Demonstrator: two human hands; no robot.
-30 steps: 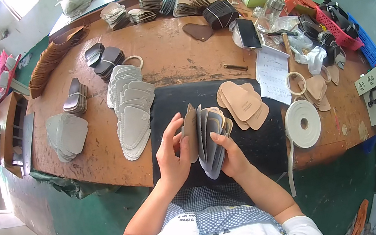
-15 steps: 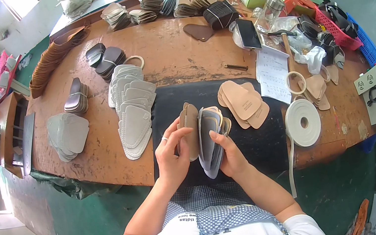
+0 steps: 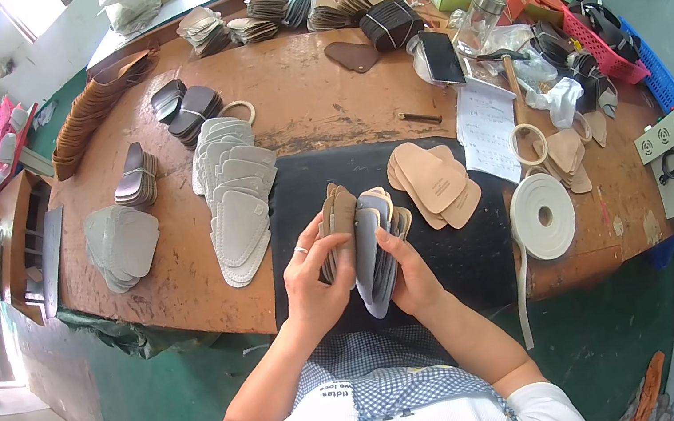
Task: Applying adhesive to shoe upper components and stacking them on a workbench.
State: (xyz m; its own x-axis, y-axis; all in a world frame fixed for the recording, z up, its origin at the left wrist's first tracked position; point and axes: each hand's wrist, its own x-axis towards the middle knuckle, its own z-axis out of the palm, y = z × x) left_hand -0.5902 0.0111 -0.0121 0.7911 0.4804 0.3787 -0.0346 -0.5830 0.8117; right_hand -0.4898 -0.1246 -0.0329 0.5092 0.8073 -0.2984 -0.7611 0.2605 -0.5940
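Note:
My left hand (image 3: 315,273) is closed around a stack of brown cut pieces (image 3: 338,226), held on edge with the pieces slightly fanned. Beside it, my right hand (image 3: 410,274) grips a thicker stack of grey cut pieces (image 3: 372,254) with tan edges showing among them. The two stacks stand side by side, nearly touching, over a black mat (image 3: 305,182). On the mat's right part lies a fanned pile of tan rounded pieces (image 3: 438,185). Pale grey perforated pieces (image 3: 238,201) overlap in a long row to the left of the mat.
A white tape roll (image 3: 543,216) and a written sheet (image 3: 487,130) lie right of the mat. Behind them are a phone (image 3: 442,58), a hammer (image 3: 512,80) and a pink basket (image 3: 609,54). More bundles of pieces (image 3: 206,31) line the table's far edge.
The brown stack in my left hand has fanned apart somewhat, and my left fingers now wrap further across it. The grey stack stays in my right hand, turned slightly.

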